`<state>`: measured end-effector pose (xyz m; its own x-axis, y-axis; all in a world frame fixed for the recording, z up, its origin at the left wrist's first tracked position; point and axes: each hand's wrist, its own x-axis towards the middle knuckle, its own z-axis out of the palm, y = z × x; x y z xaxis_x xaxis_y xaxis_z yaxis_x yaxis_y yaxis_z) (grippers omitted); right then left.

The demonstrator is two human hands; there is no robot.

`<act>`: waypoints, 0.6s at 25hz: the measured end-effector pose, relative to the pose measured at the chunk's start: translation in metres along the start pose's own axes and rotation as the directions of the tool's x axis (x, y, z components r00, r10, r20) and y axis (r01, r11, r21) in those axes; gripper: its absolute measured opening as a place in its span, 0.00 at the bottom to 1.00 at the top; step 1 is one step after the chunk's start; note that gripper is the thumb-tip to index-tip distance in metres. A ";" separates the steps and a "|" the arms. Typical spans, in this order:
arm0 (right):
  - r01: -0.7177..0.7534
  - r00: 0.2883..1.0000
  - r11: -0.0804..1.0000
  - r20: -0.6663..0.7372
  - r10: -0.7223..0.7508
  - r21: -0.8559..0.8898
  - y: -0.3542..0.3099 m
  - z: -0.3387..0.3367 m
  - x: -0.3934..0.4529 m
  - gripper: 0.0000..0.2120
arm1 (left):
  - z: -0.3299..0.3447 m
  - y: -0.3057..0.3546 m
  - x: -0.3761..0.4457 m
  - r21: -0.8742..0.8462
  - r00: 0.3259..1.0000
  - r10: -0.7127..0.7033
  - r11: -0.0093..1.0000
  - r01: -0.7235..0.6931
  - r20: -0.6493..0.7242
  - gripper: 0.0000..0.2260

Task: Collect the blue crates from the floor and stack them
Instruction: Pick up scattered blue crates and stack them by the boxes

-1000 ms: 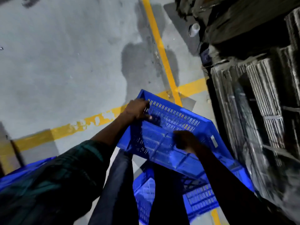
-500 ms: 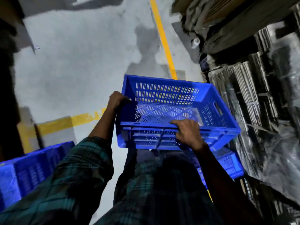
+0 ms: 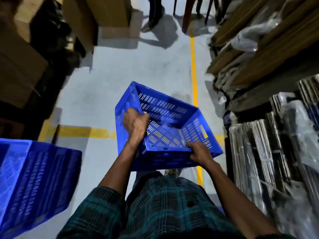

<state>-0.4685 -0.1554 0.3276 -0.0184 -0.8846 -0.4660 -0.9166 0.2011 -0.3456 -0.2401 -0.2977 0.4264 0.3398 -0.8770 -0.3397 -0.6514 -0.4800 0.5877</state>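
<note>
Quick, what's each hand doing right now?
Left hand: closed on the left rim of the blue crate.
Right hand: closed on the crate's near rim.

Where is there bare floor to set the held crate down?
Bare floor runs ahead, between the cardboard boxes and the yellow line. Crowded: bundled stacks right, another blue crate left. Left hand and right hand grip the crate.

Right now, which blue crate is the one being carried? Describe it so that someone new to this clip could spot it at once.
Start at the yellow floor line running up the grey floor beside the stacked goods on the right. Just left of it, at frame centre, is the carried crate, empty and tilted. Unlike the other blue crate at lower left, it is gripped by both hands: left hand on its side wall, right hand on its near rim.
</note>
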 end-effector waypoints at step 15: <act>-0.251 0.944 0.612 0.051 0.325 0.750 -0.071 0.025 0.081 0.27 | -0.151 -0.016 -0.058 -0.090 0.884 0.322 0.924 -0.371 -0.340 0.13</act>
<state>-0.3950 -0.2312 0.2939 -0.2945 -0.7486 -0.5940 -0.2565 0.6607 -0.7055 -0.1474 -0.2423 0.5474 0.3210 -0.9369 0.1382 -0.6671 -0.1201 0.7352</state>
